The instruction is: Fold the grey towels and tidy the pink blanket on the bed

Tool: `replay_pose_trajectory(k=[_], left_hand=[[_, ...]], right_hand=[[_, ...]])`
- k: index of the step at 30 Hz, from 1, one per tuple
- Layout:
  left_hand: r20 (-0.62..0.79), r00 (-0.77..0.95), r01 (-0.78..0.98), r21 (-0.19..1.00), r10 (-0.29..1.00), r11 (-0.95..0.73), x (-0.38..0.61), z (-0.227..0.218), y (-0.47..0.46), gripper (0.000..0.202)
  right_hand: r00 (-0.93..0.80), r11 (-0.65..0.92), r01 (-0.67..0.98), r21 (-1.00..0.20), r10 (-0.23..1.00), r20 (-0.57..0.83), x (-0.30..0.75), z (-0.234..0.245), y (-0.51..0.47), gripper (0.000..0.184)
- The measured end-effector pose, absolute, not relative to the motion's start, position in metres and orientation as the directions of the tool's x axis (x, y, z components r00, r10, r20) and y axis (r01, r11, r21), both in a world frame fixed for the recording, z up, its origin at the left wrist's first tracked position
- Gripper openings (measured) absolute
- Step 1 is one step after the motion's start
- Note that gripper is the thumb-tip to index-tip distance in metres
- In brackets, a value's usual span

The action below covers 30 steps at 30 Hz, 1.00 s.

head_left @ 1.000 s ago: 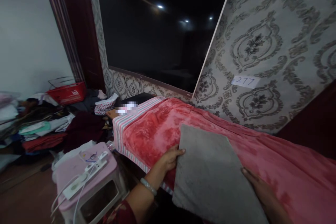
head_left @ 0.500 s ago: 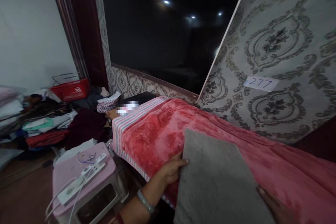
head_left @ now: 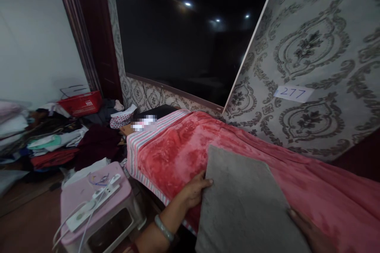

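Note:
A grey flat panel [head_left: 243, 201] with a cloth-like surface is held upright, slightly tilted, over the bed-like surface. My left hand [head_left: 194, 189] grips its left edge, thumb on the near face and fingers behind. Along the right edge my right hand [head_left: 308, 229] holds it too; most of that hand's fingers are hidden or dark. Behind and below the panel spreads a red plush blanket [head_left: 184, 142] with a striped border. What the panel is made of I cannot tell.
A pink stool [head_left: 95, 197] at lower left carries a white power strip [head_left: 97, 201] with cables. Piled clothes [head_left: 56, 146] and a red basket [head_left: 80, 102] lie at far left. A large dark television [head_left: 190, 39] hangs on the wall beside a paper [head_left: 293, 93] marked 277.
Both hands keep their hold on the grey panel, almost unmoved. The view has shifted very slightly.

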<state>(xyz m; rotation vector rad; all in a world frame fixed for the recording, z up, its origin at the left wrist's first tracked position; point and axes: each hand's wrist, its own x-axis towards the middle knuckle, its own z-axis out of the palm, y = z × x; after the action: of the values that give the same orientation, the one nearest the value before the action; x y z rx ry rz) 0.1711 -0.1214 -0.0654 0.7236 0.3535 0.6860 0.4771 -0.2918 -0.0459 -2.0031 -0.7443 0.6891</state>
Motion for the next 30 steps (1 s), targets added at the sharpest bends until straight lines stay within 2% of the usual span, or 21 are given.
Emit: replay_pose_trajectory(k=[5,8,13,20,25,28,30], left_hand=[[-0.012,0.726,-0.459,0.736,0.687,0.498,0.17,-0.065,-0.121,0.054],[-0.045,0.713,-0.428,0.763,0.7,0.485,0.17,-0.061,-0.12,0.058],[-0.161,0.657,-0.34,0.808,0.736,0.481,0.174,-0.043,-0.122,0.061],[-0.232,0.585,-0.218,0.878,0.778,0.426,0.185,-0.005,-0.119,0.053],[-0.157,0.631,-0.213,0.907,0.76,0.363,0.194,0.03,-0.106,0.054],[-0.116,0.663,-0.22,0.914,0.74,0.341,0.202,0.033,-0.096,0.059],[-0.165,0.669,-0.174,0.913,0.725,0.368,0.208,0.023,-0.089,0.061]], right_hand=[[0.624,-0.394,0.074,-0.916,0.735,-0.266,0.483,-0.05,-0.282,0.071],[0.608,-0.358,0.034,-0.933,0.749,-0.265,0.48,-0.047,-0.277,0.068],[0.459,-0.232,-0.034,-0.972,0.86,-0.222,0.464,-0.029,-0.276,0.062],[0.501,-0.063,-0.109,-0.992,0.859,-0.11,0.46,-0.02,-0.272,0.054],[0.549,0.104,-0.136,-0.985,0.836,0.012,0.461,-0.004,-0.276,0.059],[0.594,0.179,-0.105,-0.978,0.8,0.082,0.463,-0.009,-0.279,0.066],[0.619,0.142,-0.1,-0.985,0.784,0.05,0.464,-0.021,-0.28,0.066]])
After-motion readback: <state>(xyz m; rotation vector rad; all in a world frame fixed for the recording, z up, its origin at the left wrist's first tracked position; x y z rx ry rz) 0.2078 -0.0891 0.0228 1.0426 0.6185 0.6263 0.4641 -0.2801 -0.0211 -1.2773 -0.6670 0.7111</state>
